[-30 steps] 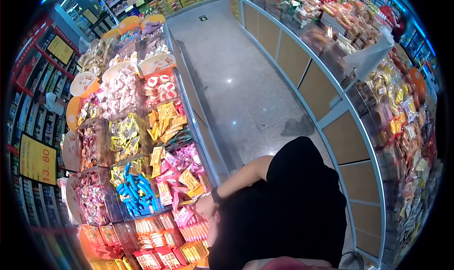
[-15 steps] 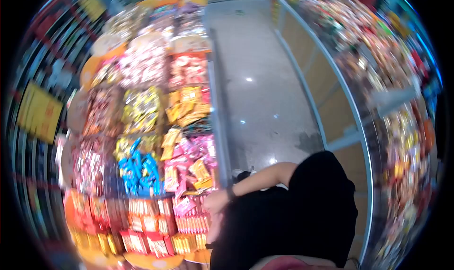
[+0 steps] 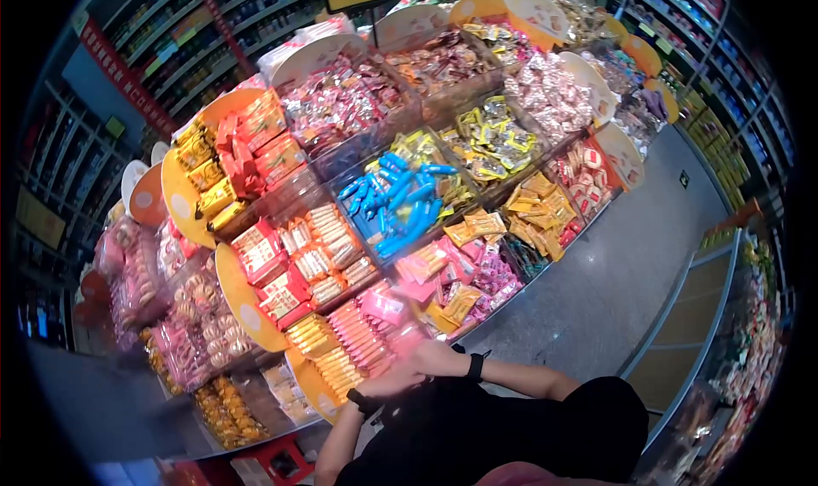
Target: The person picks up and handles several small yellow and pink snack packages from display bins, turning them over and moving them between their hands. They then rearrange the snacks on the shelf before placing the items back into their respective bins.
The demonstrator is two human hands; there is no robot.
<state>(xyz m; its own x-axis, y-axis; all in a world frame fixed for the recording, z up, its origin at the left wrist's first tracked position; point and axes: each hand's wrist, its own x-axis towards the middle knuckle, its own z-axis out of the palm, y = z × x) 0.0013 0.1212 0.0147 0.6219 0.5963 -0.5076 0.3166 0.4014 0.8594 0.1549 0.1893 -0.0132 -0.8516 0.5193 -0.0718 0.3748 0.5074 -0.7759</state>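
My left hand (image 3: pixel 390 382) and my right hand (image 3: pixel 436 360) come together over the front edge of the candy display, each with a dark band at the wrist. The fingers are blurred and overlap, and I cannot tell whether they hold anything. Just beyond them lies a pink packet (image 3: pixel 383 307) on top of a row of pink-wrapped sticks (image 3: pixel 356 337). Yellow-wrapped sticks (image 3: pixel 339 373) stand beside my left hand. Ahead of my right hand is a bin of mixed pink and orange packets (image 3: pixel 460 281).
Blue-wrapped candies (image 3: pixel 400 201) fill a bin farther in, near orange packets (image 3: pixel 538 205) and red packs (image 3: pixel 281 290). A grey aisle floor (image 3: pixel 596 273) runs along the right, bounded by another candy counter (image 3: pixel 682 341). A red stool (image 3: pixel 285 460) stands low at the left.
The view has swung left, so the display now spreads across the middle. My left hand and forearm have come fully into view beside my right hand.
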